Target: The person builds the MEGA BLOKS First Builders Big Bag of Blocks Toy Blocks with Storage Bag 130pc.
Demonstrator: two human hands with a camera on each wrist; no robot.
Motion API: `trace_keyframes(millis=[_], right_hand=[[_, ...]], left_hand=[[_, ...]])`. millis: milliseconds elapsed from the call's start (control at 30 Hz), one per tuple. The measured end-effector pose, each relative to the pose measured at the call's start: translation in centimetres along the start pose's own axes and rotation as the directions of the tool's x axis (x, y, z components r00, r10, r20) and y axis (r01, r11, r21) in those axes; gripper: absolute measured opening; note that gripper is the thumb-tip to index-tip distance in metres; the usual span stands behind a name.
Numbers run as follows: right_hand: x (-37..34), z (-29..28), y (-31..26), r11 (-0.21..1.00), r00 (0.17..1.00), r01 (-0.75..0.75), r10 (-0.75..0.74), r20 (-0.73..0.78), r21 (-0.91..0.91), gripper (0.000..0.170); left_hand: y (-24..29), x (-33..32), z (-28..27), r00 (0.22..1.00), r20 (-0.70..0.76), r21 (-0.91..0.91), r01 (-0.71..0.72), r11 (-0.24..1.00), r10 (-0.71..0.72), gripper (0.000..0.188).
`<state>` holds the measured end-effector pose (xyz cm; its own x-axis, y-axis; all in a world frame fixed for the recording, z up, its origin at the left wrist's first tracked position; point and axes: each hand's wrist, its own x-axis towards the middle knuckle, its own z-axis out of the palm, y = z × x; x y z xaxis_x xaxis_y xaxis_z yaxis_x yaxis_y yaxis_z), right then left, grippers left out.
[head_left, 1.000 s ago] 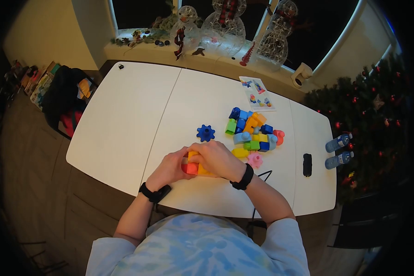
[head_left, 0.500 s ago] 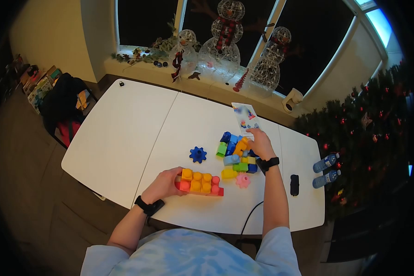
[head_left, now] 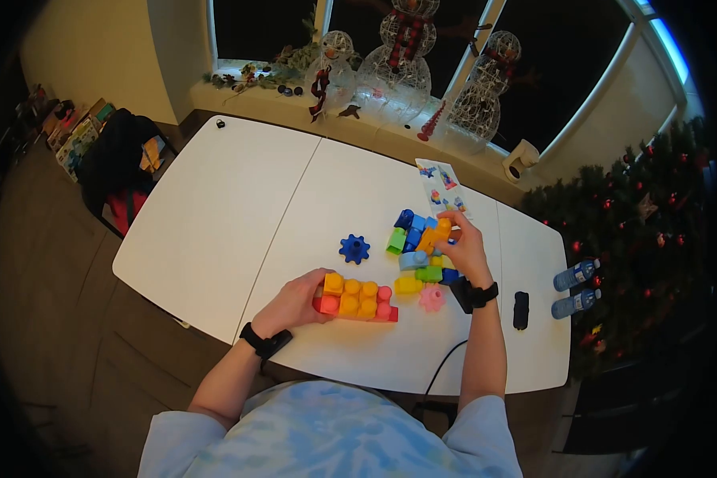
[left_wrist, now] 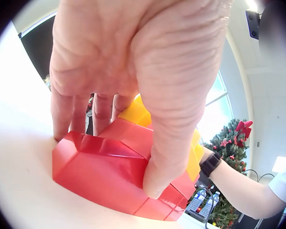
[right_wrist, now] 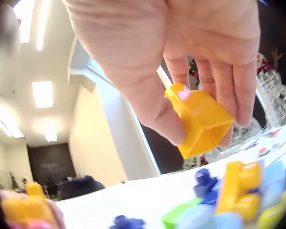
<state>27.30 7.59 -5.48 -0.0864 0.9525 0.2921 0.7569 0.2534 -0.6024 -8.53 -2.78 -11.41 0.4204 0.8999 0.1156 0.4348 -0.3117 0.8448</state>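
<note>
With thumb and fingers the left hand (head_left: pixel 290 304) grips the left end of a joined build, orange blocks (head_left: pixel 358 299) on top of red ones (left_wrist: pixel 100 171), near the table's front edge. Over the pile of loose blocks, the right hand (head_left: pixel 467 251) pinches an orange block (right_wrist: pixel 200 121) between thumb and fingers, its hollow underside showing in the right wrist view. Beneath it lie another orange block (right_wrist: pixel 240 191), a green block (head_left: pixel 396 240) and a light blue block (head_left: pixel 413 260).
A blue gear piece (head_left: pixel 354 248) sits left of the pile, and a pink one (head_left: pixel 432 298) in front of it. A picture sheet (head_left: pixel 444 185) lies behind. A dark object (head_left: pixel 521 311) and two water bottles (head_left: pixel 576 275) are at the right.
The right hand has left the build, reached to the pile and taken hold of an orange block there. The left hand keeps its grip on the build.
</note>
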Motion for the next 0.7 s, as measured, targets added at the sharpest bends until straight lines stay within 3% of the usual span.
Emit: trace_keyframes(millis=[67, 100, 167, 700], right_hand=[[-2.6, 0.5, -3.0, 0.939, 0.978, -0.005, -0.068, 0.198, 0.345, 0.044], [-3.7, 0.5, -4.7, 0.938, 0.979, -0.011, -0.061, 0.197, 0.346, 0.044], [-5.7, 0.8, -7.3, 0.962, 0.939, 0.118, -0.189, 0.287, 0.246, 0.039], [-8.7, 2.5, -8.8, 0.973, 0.918, 0.088, -0.162, 0.361, 0.211, 0.036]], left_hand=[[-0.2, 0.0, 0.1, 1.0, 0.001, 0.037, -0.007, 0.999, 0.007, 0.069], [-0.2, 0.0, 0.0, 1.0, 0.009, 0.037, -0.006, 0.999, 0.006, 0.069], [-0.1, 0.1, -0.1, 0.999, 0.03, 0.059, 0.01, 0.998, -0.012, 0.07], [0.9, 0.1, -0.2, 1.0, 0.02, 0.072, -0.001, 0.997, -0.001, 0.073]])
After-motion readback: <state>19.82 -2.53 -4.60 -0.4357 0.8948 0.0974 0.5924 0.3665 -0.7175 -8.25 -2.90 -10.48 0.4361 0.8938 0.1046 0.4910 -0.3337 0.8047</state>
